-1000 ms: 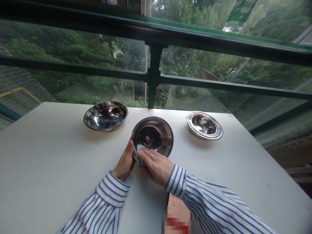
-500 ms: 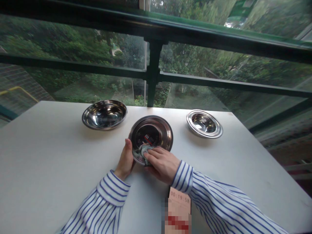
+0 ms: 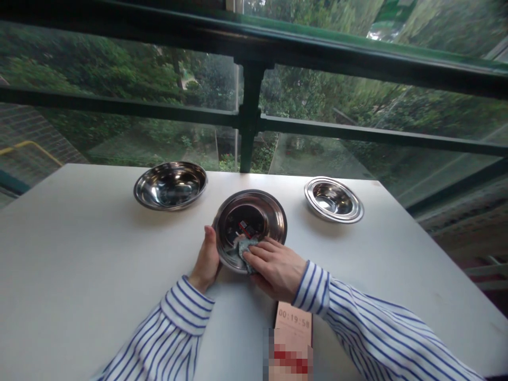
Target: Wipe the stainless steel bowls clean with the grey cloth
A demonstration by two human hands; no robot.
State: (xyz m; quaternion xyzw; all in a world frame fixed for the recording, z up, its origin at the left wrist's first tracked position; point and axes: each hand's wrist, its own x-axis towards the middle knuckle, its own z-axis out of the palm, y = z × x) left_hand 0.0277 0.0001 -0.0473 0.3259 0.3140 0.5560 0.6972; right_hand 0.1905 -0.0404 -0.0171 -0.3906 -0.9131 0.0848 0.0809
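Note:
A shiny metal bowl (image 3: 277, 222) with a dark, label-marked base is tilted toward me above the middle of the table. My left hand (image 3: 206, 259) grips its left rim, thumb up along the edge and the other fingers hidden behind it. Against the bowl's near inner side, my right hand (image 3: 278, 267) presses a crumpled grey-green cloth (image 3: 246, 248) under its fingers. Part of the cloth is covered by that hand.
On the white table (image 3: 79, 254) a wide metal bowl (image 3: 170, 185) stands back left, and a smaller wide-rimmed metal bowl (image 3: 334, 200) back right. A phone (image 3: 293, 320) showing a timer lies near my right forearm. Green railing (image 3: 248, 116) and glass rise behind the table.
The held bowl has shifted slightly to the right. My right hand and the cloth have moved a little to the right along its near inner side.

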